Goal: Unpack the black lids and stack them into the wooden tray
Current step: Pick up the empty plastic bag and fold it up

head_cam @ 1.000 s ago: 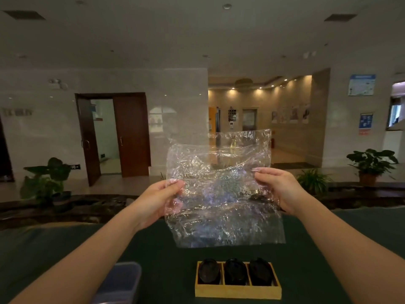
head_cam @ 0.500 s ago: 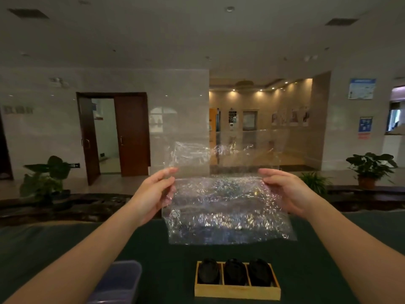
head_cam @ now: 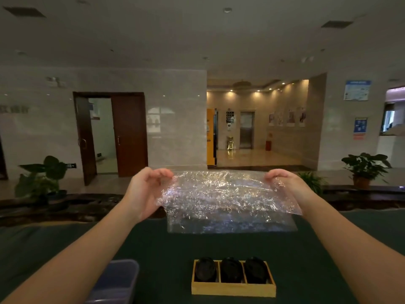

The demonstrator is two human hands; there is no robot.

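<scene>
A crinkled clear plastic bag (head_cam: pixel 221 198) is held stretched in the air above the green table (head_cam: pixel 328 249), its upper corners pinched by the left hand (head_cam: pixel 145 189) and the right hand (head_cam: pixel 285 183); it is judged light, limp and slippery, best gripped at the edges. The black lids (head_cam: pixel 231 269) are seen standing in all three compartments of the wooden tray (head_cam: pixel 233 289), near a blue container (head_cam: pixel 116 279) whose contents cannot be told

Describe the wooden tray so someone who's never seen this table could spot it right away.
Start at the dark green table and look to its near edge, below the clear plastic bag. The wooden tray is pale yellow with three compartments of black lids; the bluish plastic bin beside it is translucent, not wood.
</scene>
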